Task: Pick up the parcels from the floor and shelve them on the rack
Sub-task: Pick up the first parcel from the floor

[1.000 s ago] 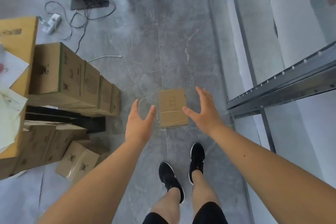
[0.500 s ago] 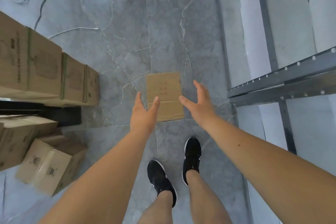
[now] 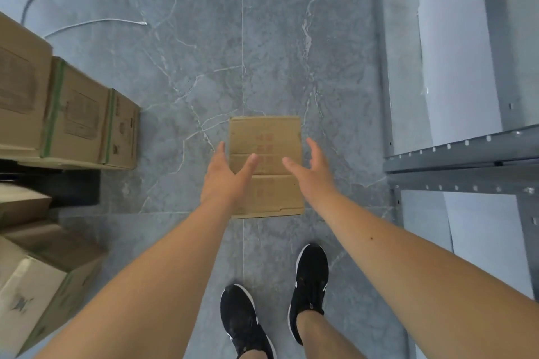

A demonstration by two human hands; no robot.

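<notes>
A flat brown cardboard parcel (image 3: pixel 267 143) with faint red print lies on the grey marble floor just ahead of my feet. My left hand (image 3: pixel 226 181) hovers over its left edge, fingers spread and empty. My right hand (image 3: pixel 313 173) hangs over its right edge, also open and empty. Both hands are above the parcel; I cannot tell whether they touch it. The grey metal rack (image 3: pixel 463 163) stands at the right, its shelf beam level with my right forearm.
Stacked cardboard boxes (image 3: pixel 73 116) with green tape line the left side, with more boxes (image 3: pixel 38 285) tipped at lower left. A white cable (image 3: pixel 96 22) lies on the floor further ahead. My black shoes (image 3: pixel 310 280) stand behind the parcel.
The view has dropped closer to the floor and the parcel looks larger. Both hands have come in over the parcel's two sides, staying open.
</notes>
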